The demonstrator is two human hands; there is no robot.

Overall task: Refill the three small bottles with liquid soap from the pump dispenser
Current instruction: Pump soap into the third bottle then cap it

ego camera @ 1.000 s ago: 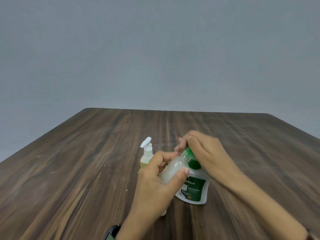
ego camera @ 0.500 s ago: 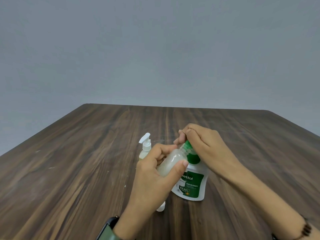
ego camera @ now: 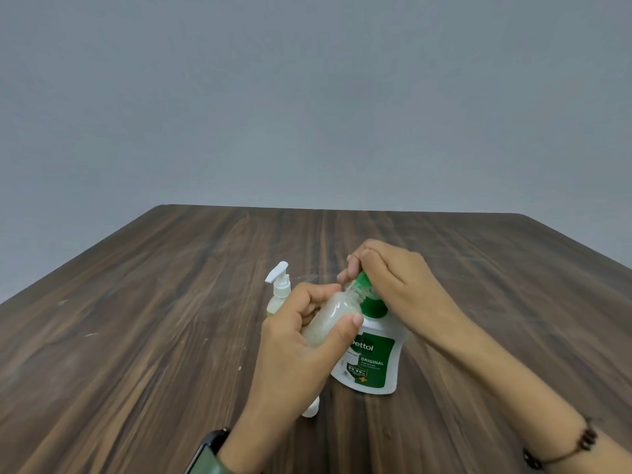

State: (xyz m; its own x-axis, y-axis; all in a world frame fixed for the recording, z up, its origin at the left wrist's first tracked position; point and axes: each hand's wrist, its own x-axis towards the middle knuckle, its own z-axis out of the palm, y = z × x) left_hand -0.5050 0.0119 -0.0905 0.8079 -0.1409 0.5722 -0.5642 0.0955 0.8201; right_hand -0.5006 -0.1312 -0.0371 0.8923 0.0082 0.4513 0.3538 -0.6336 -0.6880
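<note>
Pump dispenser (ego camera: 371, 362) labelled "ORIGINAL", right hand (ego camera: 398, 283) pressing its top; left hand (ego camera: 301, 340) clasping small bottle (ego camera: 330, 318)

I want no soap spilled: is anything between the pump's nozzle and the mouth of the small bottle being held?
Nothing visible. The left hand tilts the small bottle so its open threaded mouth sits right at the green pump, which the right hand covers. The nozzle tip itself is hidden.
</note>
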